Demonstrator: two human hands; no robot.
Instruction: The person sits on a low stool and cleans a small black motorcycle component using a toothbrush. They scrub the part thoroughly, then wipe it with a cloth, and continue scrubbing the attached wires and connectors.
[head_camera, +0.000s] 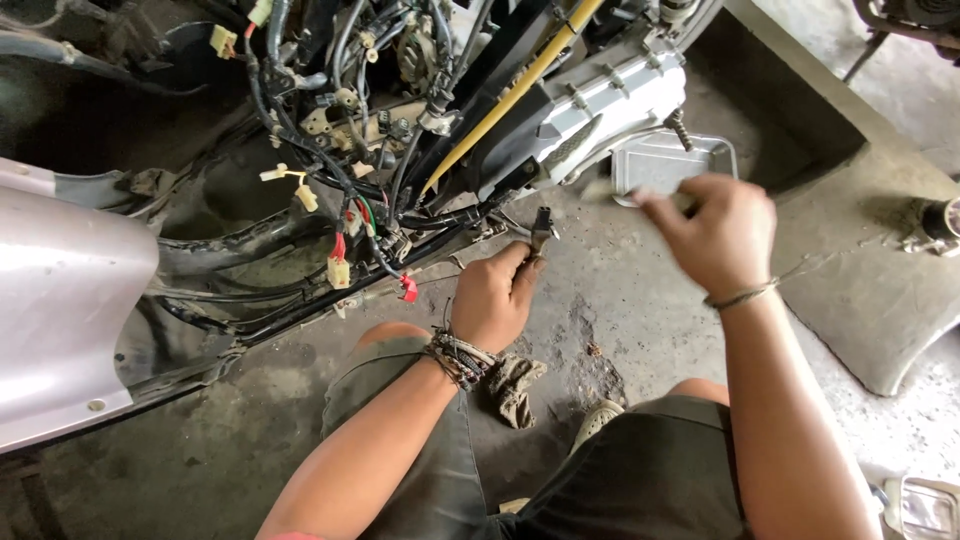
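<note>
A stripped scooter with bare wiring (350, 150) and a grey engine cover (610, 105) stands in front of me. My left hand (492, 300) pinches a small dark bracket part (542, 228) low on the frame, beside a black frame tube. My right hand (715, 232) is raised and blurred over the metal tray (722, 152); it seems closed on a thin tool (600, 187), which is too smeared to name. Both wrists wear cords or bands.
A silver body panel (70, 300) lies at the left. A dirty rag (515, 385) rests on the concrete between my knees. A grey plastic panel (870, 310) lies at the right, and a step-down edge (800, 70) runs behind the tray.
</note>
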